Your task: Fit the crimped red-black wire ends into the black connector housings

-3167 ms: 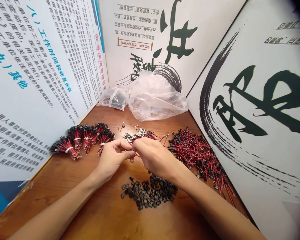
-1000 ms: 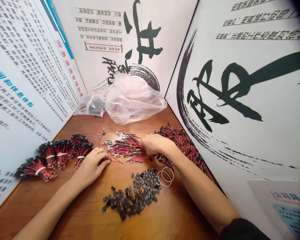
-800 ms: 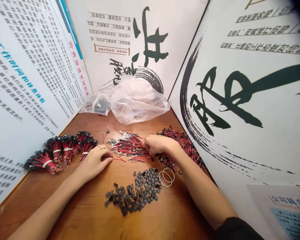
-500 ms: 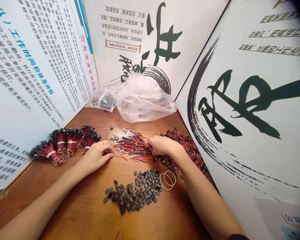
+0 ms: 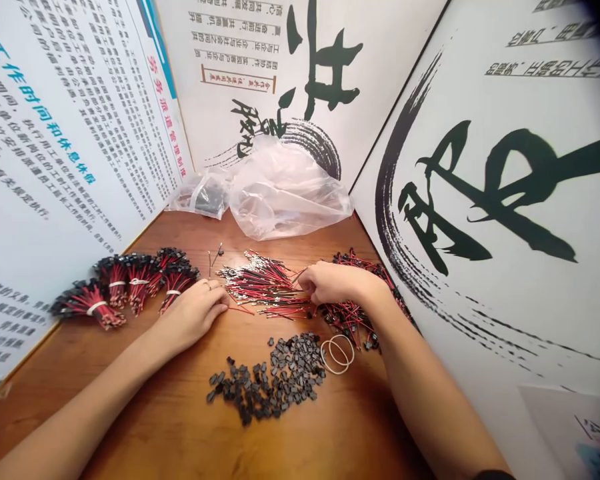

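The left hand (image 5: 193,313) lies half open, with loose red-black wires (image 5: 263,287) at its three o'clock; the right hand (image 5: 333,283) curls on them, but I cannot tell if it grips.

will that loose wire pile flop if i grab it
The loose wires look thin and light, so they'd probably droop and flop. With no band around them, unlike the banded bundles, they'd likely slip apart, and their metal ends may snag.

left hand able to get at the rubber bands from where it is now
Probably yes, but not directly: the left hand would have to pass over the black connector housings lying between it and the rubber bands. The right hand sits closer.
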`<move>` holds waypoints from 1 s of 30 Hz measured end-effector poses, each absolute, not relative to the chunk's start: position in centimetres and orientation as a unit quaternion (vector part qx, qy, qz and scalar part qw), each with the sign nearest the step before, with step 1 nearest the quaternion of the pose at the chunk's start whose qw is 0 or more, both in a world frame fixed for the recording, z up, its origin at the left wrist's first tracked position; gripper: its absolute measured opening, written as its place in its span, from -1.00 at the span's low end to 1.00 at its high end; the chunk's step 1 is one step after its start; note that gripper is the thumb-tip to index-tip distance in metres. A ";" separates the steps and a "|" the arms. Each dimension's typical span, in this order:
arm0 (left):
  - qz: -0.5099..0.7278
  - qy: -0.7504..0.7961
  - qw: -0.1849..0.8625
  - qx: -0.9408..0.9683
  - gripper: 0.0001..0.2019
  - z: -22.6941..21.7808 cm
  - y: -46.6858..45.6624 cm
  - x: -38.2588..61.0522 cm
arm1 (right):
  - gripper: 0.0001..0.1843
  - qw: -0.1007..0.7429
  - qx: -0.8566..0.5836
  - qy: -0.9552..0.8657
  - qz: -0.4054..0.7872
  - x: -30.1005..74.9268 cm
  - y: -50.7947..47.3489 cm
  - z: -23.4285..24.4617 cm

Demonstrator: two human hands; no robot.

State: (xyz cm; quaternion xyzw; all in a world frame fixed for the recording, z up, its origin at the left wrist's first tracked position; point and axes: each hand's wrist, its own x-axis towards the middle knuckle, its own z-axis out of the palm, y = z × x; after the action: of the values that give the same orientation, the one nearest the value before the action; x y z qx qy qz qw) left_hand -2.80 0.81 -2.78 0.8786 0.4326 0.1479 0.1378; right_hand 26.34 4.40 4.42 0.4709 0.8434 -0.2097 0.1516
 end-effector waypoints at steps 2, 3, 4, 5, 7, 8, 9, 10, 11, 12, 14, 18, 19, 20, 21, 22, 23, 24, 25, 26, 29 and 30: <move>0.132 0.434 0.100 0.885 -0.77 -3.0 0.7 -2.6 | -0.84 0.155 0.479 0.839 -0.205 26.4 4.0 5.0; 0.125 0.435 0.080 0.888 -0.77 -3.1 0.6 -2.5 | -0.83 0.157 0.484 0.837 -0.200 26.4 3.9 5.2; 0.121 0.435 0.066 0.890 -0.77 -3.1 0.6 -2.4 | -0.82 0.157 0.488 0.835 -0.197 26.4 3.8 5.4; 0.122 0.433 0.060 0.891 -0.78 -3.1 0.5 -2.3 | -0.82 0.155 0.491 0.834 -0.198 26.3 3.7 5.5; 0.136 0.426 0.080 0.891 -0.80 -3.0 0.4 -2.3 | -0.82 0.150 0.491 0.833 -0.204 26.3 3.6 5.4; 0.149 0.423 0.100 0.888 -0.82 -2.9 0.4 -2.3 | -0.82 0.149 0.493 0.832 -0.207 26.3 3.6 5.3; 0.164 0.421 0.121 0.884 -0.83 -2.7 0.3 -2.3 | -0.82 0.147 0.497 0.830 -0.208 26.3 3.7 5.1; 0.180 0.421 0.142 0.877 -0.85 -2.6 0.2 -2.2 | -0.82 0.146 0.500 0.829 -0.205 26.2 3.7 4.9; 0.197 0.423 0.160 0.870 -0.85 -2.5 0.2 -2.2 | -0.83 0.145 0.502 0.828 -0.203 26.2 3.7 4.7; 0.215 0.426 0.176 0.861 -0.86 -2.4 0.1 -2.1 | -0.83 0.145 0.502 0.829 -0.199 26.1 3.7 4.5; 0.247 0.438 0.205 0.840 -0.87 -2.1 -0.2 -1.8 | -0.85 0.136 0.500 0.836 -0.183 25.6 3.6 4.3; 0.291 0.465 0.280 0.788 -0.90 -1.4 -0.9 -1.0 | -0.89 0.013 0.438 0.889 -0.136 22.9 2.4 4.0; 0.302 0.468 0.302 0.774 -0.91 -1.3 -1.1 -0.8 | -0.89 -0.031 0.403 0.905 -0.131 22.0 1.9 3.9; 0.315 0.470 0.322 0.759 -0.91 -1.3 -1.3 -0.6 | -0.88 -0.065 0.369 0.918 -0.128 21.1 1.5 3.6; 0.327 0.472 0.340 0.744 -0.92 -1.3 -1.4 -0.4 | -0.87 -0.087 0.346 0.927 -0.119 20.3 1.0 3.3; 0.337 0.473 0.359 0.730 -0.92 -1.3 -1.6 -0.2 | -0.85 -0.097 0.341 0.929 -0.108 19.6 0.7 2.9; 0.345 0.474 0.379 0.716 -0.92 -1.4 -1.7 -0.1 | -0.83 -0.102 0.340 0.930 -0.100 19.1 0.4 2.6; 0.350 0.473 0.399 0.703 -0.93 -1.4 -1.7 0.0 | -0.81 -0.104 0.340 0.930 -0.097 18.8 0.3 2.2; 0.353 0.472 0.416 0.693 -0.93 -1.4 -1.7 0.0 | -0.80 -0.106 0.337 0.930 -0.099 18.6 0.2 2.0; 0.350 0.471 0.426 0.688 -0.93 -1.4 -1.7 0.0 | -0.79 -0.107 0.328 0.933 -0.106 18.6 0.3 1.7; 0.283 0.456 0.403 0.741 -0.92 -0.8 -1.5 -0.5 | -0.81 -0.076 0.308 0.941 -0.120 19.4 0.8 1.5; 0.234 0.436 0.387 0.778 -0.93 -0.4 -1.5 -0.7 | -0.82 -0.052 0.318 0.939 -0.118 19.8 1.0 1.6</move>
State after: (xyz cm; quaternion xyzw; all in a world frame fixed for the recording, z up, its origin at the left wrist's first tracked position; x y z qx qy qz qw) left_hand -0.74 -1.50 -0.43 0.7780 0.4363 0.2336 0.3870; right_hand 19.76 0.96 1.62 0.3177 0.9395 -0.1176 -0.0517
